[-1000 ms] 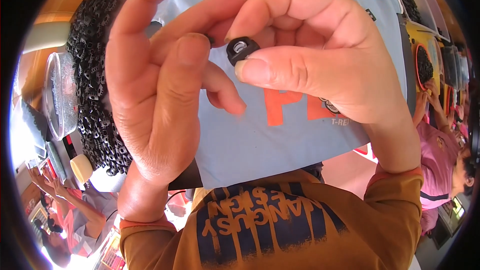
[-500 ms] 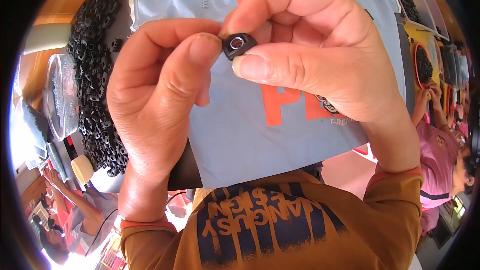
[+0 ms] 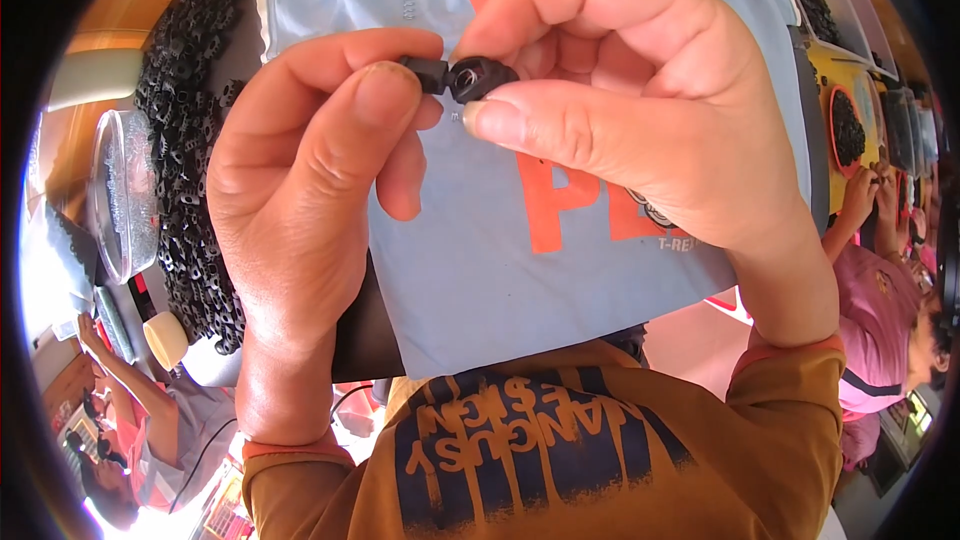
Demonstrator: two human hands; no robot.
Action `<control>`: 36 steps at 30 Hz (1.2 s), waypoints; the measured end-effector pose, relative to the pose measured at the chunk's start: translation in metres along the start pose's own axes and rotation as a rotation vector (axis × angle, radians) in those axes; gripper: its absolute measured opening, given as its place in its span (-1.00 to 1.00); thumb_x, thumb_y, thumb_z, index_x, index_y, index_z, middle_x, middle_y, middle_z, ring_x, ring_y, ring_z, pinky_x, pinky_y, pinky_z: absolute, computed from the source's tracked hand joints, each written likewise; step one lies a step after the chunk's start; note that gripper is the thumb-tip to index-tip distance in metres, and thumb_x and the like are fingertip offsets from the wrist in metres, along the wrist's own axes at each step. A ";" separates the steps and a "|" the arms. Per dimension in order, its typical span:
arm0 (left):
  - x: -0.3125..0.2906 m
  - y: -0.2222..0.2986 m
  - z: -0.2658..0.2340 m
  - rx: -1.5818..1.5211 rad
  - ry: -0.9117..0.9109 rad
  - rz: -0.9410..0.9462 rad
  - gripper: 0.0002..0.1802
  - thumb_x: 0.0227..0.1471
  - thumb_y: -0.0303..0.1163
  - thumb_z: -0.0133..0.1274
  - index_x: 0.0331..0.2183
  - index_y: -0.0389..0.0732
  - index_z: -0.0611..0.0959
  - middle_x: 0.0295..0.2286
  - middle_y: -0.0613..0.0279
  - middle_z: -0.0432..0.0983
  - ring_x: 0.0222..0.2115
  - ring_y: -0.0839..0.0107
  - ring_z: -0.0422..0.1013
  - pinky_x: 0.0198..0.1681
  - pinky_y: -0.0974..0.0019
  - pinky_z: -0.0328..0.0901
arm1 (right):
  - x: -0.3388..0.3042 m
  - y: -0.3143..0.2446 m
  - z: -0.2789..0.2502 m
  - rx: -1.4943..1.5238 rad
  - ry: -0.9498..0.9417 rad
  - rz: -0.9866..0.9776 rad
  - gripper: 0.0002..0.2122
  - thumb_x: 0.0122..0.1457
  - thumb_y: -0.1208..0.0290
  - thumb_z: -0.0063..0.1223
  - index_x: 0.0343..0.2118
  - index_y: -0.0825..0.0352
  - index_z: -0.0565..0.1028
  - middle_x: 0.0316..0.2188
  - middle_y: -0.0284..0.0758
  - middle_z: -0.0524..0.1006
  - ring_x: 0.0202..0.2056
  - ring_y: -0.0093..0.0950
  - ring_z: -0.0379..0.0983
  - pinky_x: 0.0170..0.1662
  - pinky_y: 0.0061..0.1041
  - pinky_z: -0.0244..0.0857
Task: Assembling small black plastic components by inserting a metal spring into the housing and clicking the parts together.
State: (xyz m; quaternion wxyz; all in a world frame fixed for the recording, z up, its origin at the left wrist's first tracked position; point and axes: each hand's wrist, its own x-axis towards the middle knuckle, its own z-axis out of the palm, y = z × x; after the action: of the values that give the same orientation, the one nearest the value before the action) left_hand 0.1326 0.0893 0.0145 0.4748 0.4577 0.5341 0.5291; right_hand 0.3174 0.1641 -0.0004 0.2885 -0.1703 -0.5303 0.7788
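Note:
My left hand (image 3: 310, 155) pinches a small black plastic cord lock plunger (image 3: 428, 74) between thumb and forefinger. Facing it, my right hand (image 3: 640, 130) holds a black cord lock body (image 3: 482, 78) by thumb and forefinger, with a round opening and a glint of metal inside. The two pieces sit end to end; I cannot tell whether they touch. Both hands are raised over a light blue cloth (image 3: 480, 290) with orange print, spread in front of me.
Left of the cloth lies a long heap of small black plastic parts (image 3: 190, 140). Beside it stands a clear tub (image 3: 125, 195) of tiny shiny metal pieces. A red-rimmed bowl of black parts (image 3: 848, 130) is at the right. Other people work at both sides.
My left hand has shifted slightly left, baring the black plunger in its fingers. The body in my right hand has turned, so its opening faces differently.

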 end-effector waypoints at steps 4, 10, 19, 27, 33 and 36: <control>0.002 -0.001 -0.002 -0.007 -0.014 -0.008 -0.71 0.21 -0.36 -0.03 -0.16 -0.41 0.53 -0.56 0.34 0.42 -0.67 0.67 0.19 -0.61 0.59 0.08 | -0.002 0.002 0.004 -0.085 0.040 -0.053 -0.80 0.14 0.65 0.06 -0.16 0.49 0.42 -0.34 -0.31 0.47 -0.42 -0.71 0.43 -0.48 -0.77 0.37; -0.001 0.001 0.000 0.097 0.004 0.040 -0.72 0.19 -0.39 -0.02 -0.16 -0.42 0.53 -0.56 0.34 0.42 -0.66 0.66 0.20 -0.61 0.59 0.08 | -0.003 0.004 0.008 -0.152 0.075 -0.109 -0.81 0.12 0.66 0.07 -0.18 0.49 0.43 -0.34 -0.32 0.48 -0.42 -0.70 0.44 -0.48 -0.76 0.37; -0.003 -0.003 -0.002 0.193 -0.025 0.155 -0.75 0.18 -0.42 -0.01 -0.19 -0.44 0.54 -0.59 0.34 0.39 -0.63 0.65 0.21 -0.56 0.60 0.08 | 0.000 0.006 0.010 -0.217 0.125 -0.151 -0.83 0.09 0.69 0.09 -0.22 0.48 0.45 -0.36 -0.33 0.48 -0.41 -0.67 0.46 -0.48 -0.75 0.36; -0.005 -0.003 -0.004 0.374 -0.048 0.275 -0.79 0.17 -0.47 -0.01 -0.21 -0.43 0.54 -0.55 0.30 0.41 -0.61 0.66 0.22 -0.53 0.59 0.10 | -0.007 0.005 0.017 -0.260 0.207 -0.111 -0.84 0.07 0.72 0.11 -0.26 0.48 0.47 -0.37 -0.34 0.49 -0.40 -0.65 0.48 -0.48 -0.73 0.36; -0.003 -0.006 -0.008 0.394 -0.102 0.387 -0.80 0.18 -0.49 -0.03 -0.21 -0.45 0.54 -0.48 0.26 0.42 -0.59 0.66 0.24 -0.52 0.59 0.12 | -0.010 0.002 0.025 -0.262 0.297 -0.049 -0.84 0.04 0.74 0.12 -0.29 0.48 0.49 -0.37 -0.35 0.49 -0.40 -0.63 0.49 -0.48 -0.72 0.35; -0.003 -0.006 -0.008 0.372 -0.115 0.401 -0.79 0.18 -0.48 -0.03 -0.22 -0.45 0.53 -0.46 0.25 0.42 -0.59 0.67 0.24 -0.51 0.59 0.12 | -0.011 0.003 0.028 -0.260 0.339 -0.036 -0.84 0.03 0.75 0.12 -0.30 0.48 0.49 -0.38 -0.35 0.49 -0.39 -0.63 0.49 -0.48 -0.72 0.35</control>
State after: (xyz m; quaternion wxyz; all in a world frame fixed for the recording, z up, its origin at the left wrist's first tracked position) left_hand 0.1250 0.0852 0.0087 0.2980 0.6629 0.4929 0.4784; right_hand 0.3094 0.1362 0.0071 0.3630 -0.3249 -0.5731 0.6589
